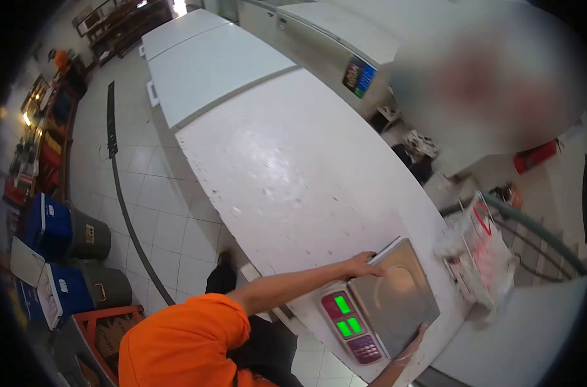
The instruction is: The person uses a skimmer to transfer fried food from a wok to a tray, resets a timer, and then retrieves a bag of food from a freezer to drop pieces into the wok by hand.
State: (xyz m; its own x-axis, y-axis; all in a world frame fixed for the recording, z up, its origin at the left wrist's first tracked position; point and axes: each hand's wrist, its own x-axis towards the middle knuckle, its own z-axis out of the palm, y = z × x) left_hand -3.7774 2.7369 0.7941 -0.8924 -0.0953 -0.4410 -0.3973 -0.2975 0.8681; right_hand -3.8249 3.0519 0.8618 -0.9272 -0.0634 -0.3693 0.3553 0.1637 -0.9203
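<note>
A digital weighing scale (400,297) with a flat metal pan rests at the near end of the white counter (293,174). Its red and white panel (348,322) shows lit green displays and a keypad. My left hand (363,264) grips the pan's upper-left edge, fingers bent at the rim. On the opposite edge, my right hand (415,345) holds the scale with its fingertips at the side; part of that hand is hard to see. Nothing lies on the pan.
A wire rack with plastic bags (477,255) stands right of the scale. White chest freezers (222,64) continue the counter's far end. Blue coolers (68,290) and grey bins (90,235) line the left side. A dark strip (129,219) runs along the tiled floor.
</note>
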